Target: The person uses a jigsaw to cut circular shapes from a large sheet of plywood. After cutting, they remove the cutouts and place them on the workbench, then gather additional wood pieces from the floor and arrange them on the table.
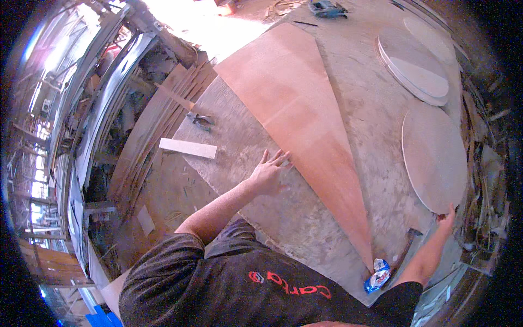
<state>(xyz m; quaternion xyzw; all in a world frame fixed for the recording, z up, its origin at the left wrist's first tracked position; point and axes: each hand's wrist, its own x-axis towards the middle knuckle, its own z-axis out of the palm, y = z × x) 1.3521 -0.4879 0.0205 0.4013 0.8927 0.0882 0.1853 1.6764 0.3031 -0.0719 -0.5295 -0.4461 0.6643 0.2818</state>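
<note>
My left hand (271, 173) is open, its fingers spread at the left edge of a long, tapering reddish-brown sheet (316, 120) on the worktable. The fingertips reach the sheet's edge; whether they press on it I cannot tell. Over at the right, my right hand (446, 219) grips the near edge of a pale round board (435, 155), with some fingers hidden at the rim. A hammer (406, 248) lies between that hand and the sheet's narrow tip. Beside the tip sits a crumpled blue-and-white packet (377, 277).
More pale round boards (408, 73) lie stacked at the far right of the worktable (223, 122). A white strip (188, 147) juts past its left edge, near a small dark metal tool (201, 121). Another tool (327, 8) lies at the far end. Long thin boards (144, 141) lean at the left.
</note>
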